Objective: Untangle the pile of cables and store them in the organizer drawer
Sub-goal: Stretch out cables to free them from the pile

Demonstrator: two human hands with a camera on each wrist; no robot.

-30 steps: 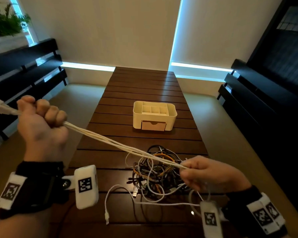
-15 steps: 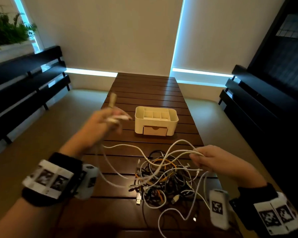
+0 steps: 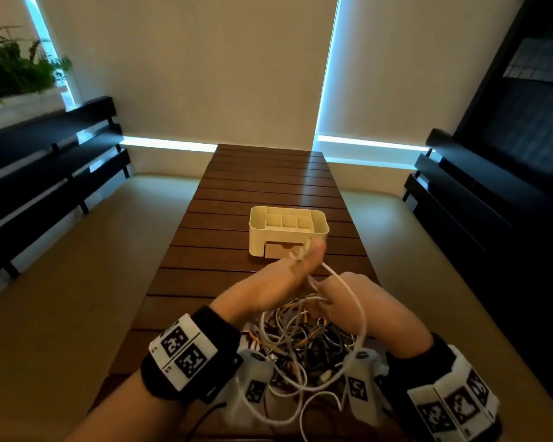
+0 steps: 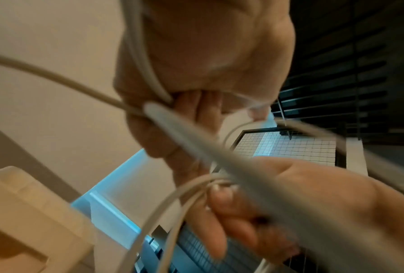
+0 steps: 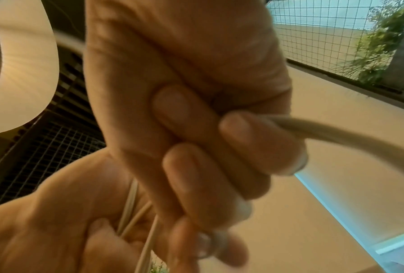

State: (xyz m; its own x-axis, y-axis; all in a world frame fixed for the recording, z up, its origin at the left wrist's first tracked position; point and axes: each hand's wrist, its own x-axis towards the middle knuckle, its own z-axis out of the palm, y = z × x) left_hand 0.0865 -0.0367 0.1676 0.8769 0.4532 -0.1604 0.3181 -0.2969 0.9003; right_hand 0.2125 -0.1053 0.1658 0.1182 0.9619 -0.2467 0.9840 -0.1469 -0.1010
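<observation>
A tangled pile of cables [image 3: 304, 342] in white, black and orange lies on the near part of the wooden table [image 3: 268, 183]. My left hand [image 3: 288, 275] grips several strands of a white cable [image 3: 355, 301] just in front of the organizer. My right hand [image 3: 342, 298] sits close beside it, fingers curled round the same white cable [image 5: 336, 136]. The cable loops slack down to the pile. The cream organizer [image 3: 288, 229] stands mid-table with its small front drawer [image 3: 280, 250], partly hidden by my left hand. In the left wrist view the white cable [image 4: 149, 73] runs under the curled fingers.
Dark slatted benches [image 3: 45, 173] run along both sides of the table, the right one [image 3: 479, 199] against a dark wall. A plant [image 3: 16, 68] stands at the far left. Bare table planks lie beyond the organizer.
My left hand swung from far left, where it held the white cable taut, in to the middle beside my right hand. The cable went slack and loops.
</observation>
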